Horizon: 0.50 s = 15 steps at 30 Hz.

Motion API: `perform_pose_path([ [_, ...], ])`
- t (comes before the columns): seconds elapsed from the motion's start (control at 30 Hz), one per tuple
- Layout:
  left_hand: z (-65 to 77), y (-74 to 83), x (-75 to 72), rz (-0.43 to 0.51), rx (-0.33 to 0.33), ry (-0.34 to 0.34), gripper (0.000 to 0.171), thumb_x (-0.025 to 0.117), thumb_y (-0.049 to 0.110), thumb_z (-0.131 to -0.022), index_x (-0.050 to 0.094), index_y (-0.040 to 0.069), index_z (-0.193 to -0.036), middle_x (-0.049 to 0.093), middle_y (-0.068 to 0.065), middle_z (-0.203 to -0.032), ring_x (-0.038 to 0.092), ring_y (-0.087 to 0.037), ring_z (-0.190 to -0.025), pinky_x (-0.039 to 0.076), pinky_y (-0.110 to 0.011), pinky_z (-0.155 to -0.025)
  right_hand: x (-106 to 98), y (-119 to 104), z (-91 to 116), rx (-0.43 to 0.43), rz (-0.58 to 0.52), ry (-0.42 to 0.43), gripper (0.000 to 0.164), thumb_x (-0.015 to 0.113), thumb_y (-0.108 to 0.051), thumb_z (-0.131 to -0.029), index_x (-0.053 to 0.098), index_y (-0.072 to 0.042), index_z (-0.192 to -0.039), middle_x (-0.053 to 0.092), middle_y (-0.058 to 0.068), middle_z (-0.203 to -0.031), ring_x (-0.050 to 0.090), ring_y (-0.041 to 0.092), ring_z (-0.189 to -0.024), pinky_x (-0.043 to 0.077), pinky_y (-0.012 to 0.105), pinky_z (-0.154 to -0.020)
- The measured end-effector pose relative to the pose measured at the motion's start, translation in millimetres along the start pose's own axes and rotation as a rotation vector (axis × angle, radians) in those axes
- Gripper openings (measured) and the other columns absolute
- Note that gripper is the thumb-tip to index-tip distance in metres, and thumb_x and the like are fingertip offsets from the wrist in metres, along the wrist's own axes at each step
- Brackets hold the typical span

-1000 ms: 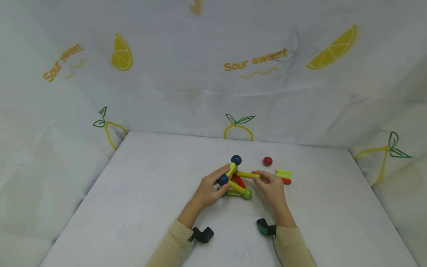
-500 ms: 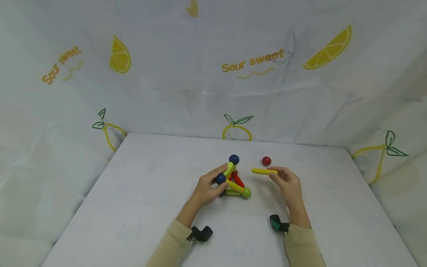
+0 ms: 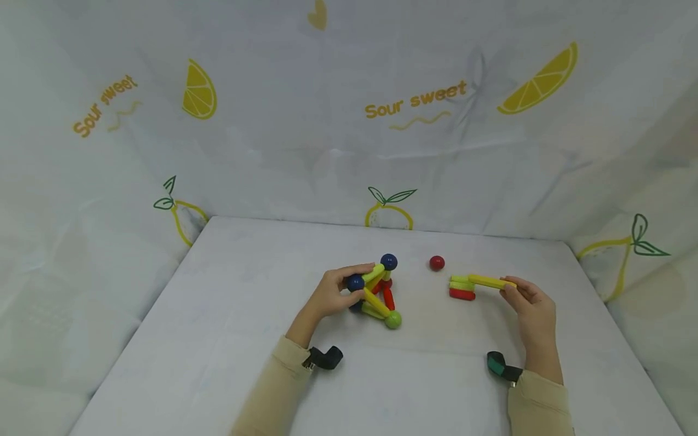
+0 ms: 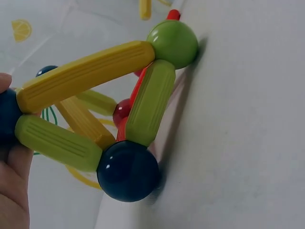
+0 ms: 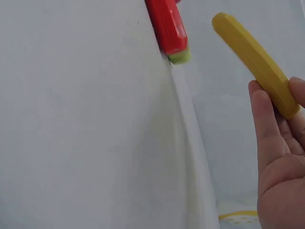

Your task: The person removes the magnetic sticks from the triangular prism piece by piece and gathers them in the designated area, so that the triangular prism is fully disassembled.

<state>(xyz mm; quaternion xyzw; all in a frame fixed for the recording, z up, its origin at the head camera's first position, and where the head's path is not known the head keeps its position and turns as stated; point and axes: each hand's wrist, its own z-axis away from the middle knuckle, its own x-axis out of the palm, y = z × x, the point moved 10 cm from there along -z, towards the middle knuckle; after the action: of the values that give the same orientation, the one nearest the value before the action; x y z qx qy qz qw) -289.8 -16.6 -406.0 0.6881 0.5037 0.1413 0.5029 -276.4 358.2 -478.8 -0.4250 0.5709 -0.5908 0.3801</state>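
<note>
My left hand (image 3: 334,295) grips a blue ball (image 3: 355,282) at the upper near corner of a frame built from coloured rods and balls. From that ball a yellow rod (image 4: 90,74) runs to a green ball (image 4: 172,44), and a green rod (image 4: 59,143) runs to a lower blue ball (image 4: 127,171). Another blue ball (image 3: 389,261) tops the far side, above a red ball and red rods (image 3: 388,297). Off to the right, my right hand (image 3: 534,312) pinches one end of a loose yellow rod (image 5: 255,59) between thumb and fingers, held above the table.
Two light green rods and a red rod (image 3: 462,295) lie side by side on the white table (image 3: 425,387), partly overlapped by the yellow rod in the head view. A single red ball (image 3: 437,263) lies behind them. A white printed curtain (image 3: 283,151) stands behind the table.
My right hand has drawn the yellow rod away from the frame, off to the right. My left hand keeps its hold on the frame, which has turned slightly.
</note>
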Motion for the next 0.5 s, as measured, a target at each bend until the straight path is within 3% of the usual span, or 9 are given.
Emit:
perform_pose_path([
  [0.27, -7.5, -14.5, -6.8, 0.174, -0.050, -0.080, 0.040, 0.053, -0.017, -0.080, 0.051, -0.018, -0.120, 0.050, -0.034, -0.130, 0.049, -0.038, -0.125, 0.037, -0.056, -0.102, -42.1, 22.3, -15.8, 0.082, -0.165, 0.051, 0.014, 0.068, -0.004, -0.085, 0.070, -0.014, -0.096, 0.072, -0.012, -0.085, 0.068, -0.001, -0.077, 0.053, 0.011, -0.071],
  [0.5, -12.1, -18.1, -4.4, 0.171, -0.093, -0.115, 0.043, 0.051, -0.013, -0.076, 0.056, -0.014, -0.118, 0.055, -0.029, -0.127, 0.054, -0.022, -0.120, 0.042, -0.055, -0.099, -51.9, 33.3, -27.8, 0.105, -0.175, 0.021, 0.012, 0.069, -0.006, -0.084, 0.072, -0.013, -0.093, 0.071, -0.012, -0.085, 0.067, -0.001, -0.078, 0.053, 0.012, -0.071],
])
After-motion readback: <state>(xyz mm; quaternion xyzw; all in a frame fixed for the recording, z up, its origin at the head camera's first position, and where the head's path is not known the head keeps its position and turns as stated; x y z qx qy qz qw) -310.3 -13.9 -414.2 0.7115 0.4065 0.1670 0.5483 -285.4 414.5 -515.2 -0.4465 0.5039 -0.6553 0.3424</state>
